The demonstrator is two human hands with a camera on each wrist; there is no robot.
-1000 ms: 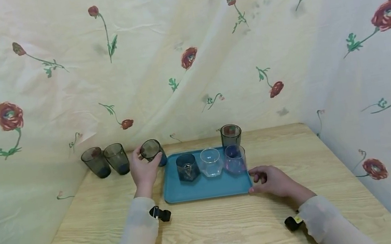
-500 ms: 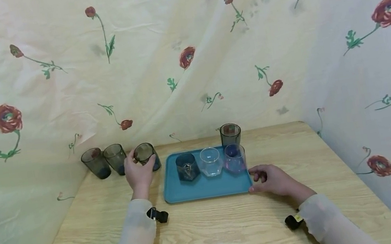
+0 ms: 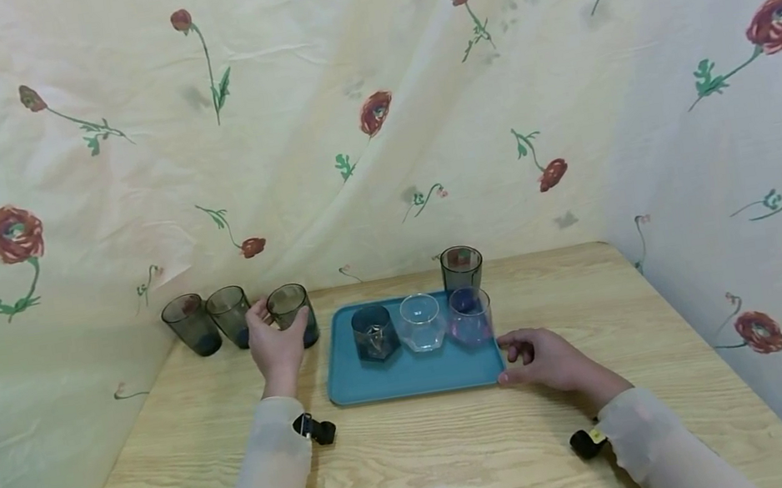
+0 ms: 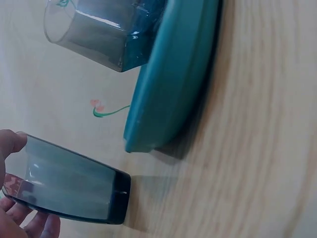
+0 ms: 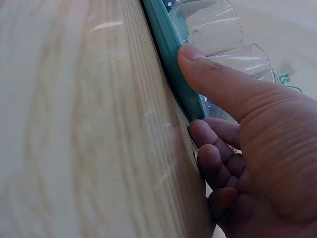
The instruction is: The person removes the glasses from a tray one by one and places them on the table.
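My left hand [image 3: 279,347] holds a tall smoky grey drinking glass [image 4: 74,178] near its rim, thumb on one side and fingers on the other. The glass is upright just left of the blue tray [image 3: 419,380], its base at the tabletop. At the tray's right front corner is my right hand [image 3: 548,360]; the thumb [image 5: 213,69] lies on the rim and the curled fingers are against the side. On the tray stand a dark faceted glass [image 3: 375,337], a clear glass [image 3: 422,325] and a pinkish-purple glass [image 3: 471,320].
Two more smoky glasses, one at the far left [image 3: 193,328] and one beside it [image 3: 228,312], stand near the wall. Another smoky glass [image 3: 461,267] is behind the tray's right end. Flowered cloth [image 3: 311,163] hangs behind the wooden table [image 3: 395,471].
My left hand has moved the smoky glass left, away from the tray's back left corner and towards the other two glasses, then slightly nearer me. My right hand has stayed at the tray.
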